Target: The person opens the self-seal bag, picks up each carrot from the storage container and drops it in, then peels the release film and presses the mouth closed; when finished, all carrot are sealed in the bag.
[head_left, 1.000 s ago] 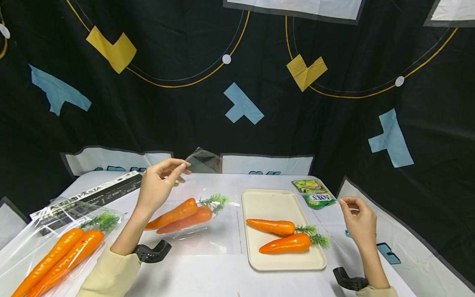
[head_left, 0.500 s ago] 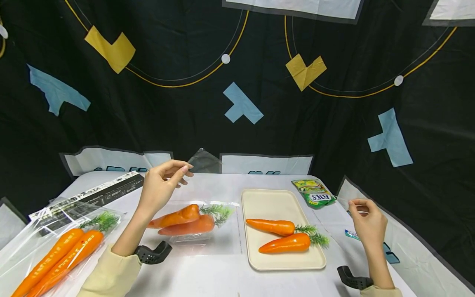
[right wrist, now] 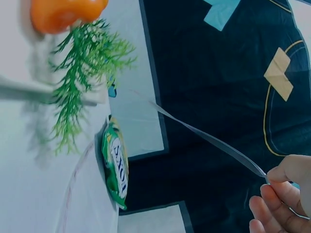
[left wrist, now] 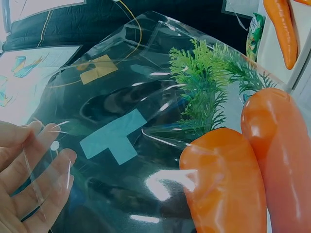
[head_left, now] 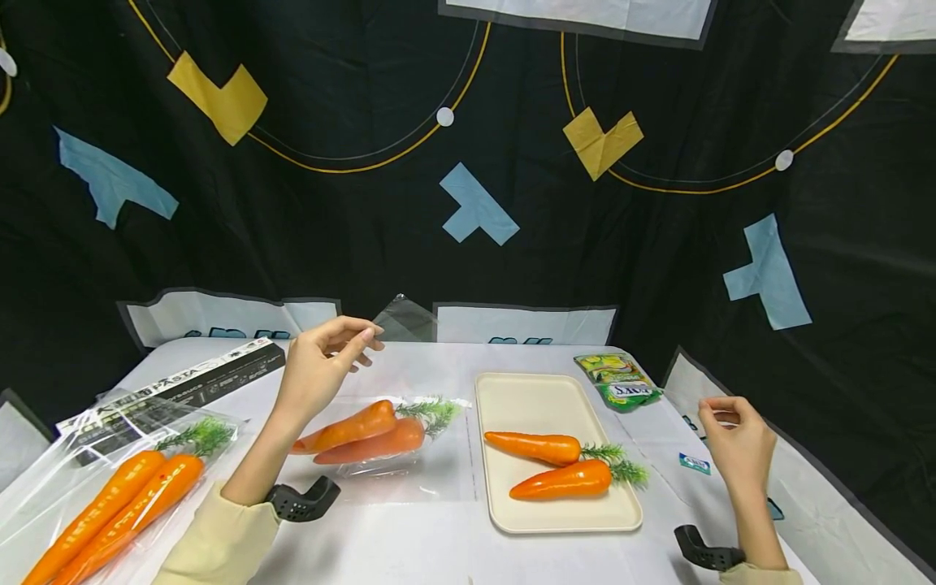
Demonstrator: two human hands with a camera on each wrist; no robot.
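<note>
Fingers of the left hand (head_left: 316, 375) pinch the clear bag (head_left: 398, 318) of carrots (head_left: 361, 431) at centre frame — right hand (head_left: 737, 443) pinches a peeled sealing strip (right wrist: 209, 138); next, probably pressing the flap shut.

Staged recording setup, lab or studio type, not home or kitchen. Black fabric backdrop (head_left: 351, 211) hung round desk on all sides, printed with blue and yellow block shapes, yellow curved lines, white dots. Desk (head_left: 409, 536) covered in white cloth. Props laid out in sets: plastic-looking carrots in clear bags (head_left: 110, 487), two more on beige tray (head_left: 541, 398), green candy packet (head_left: 617, 380), black pasta box (head_left: 175, 382). Black camera mounts (head_left: 300, 497) on wrists.
</note>
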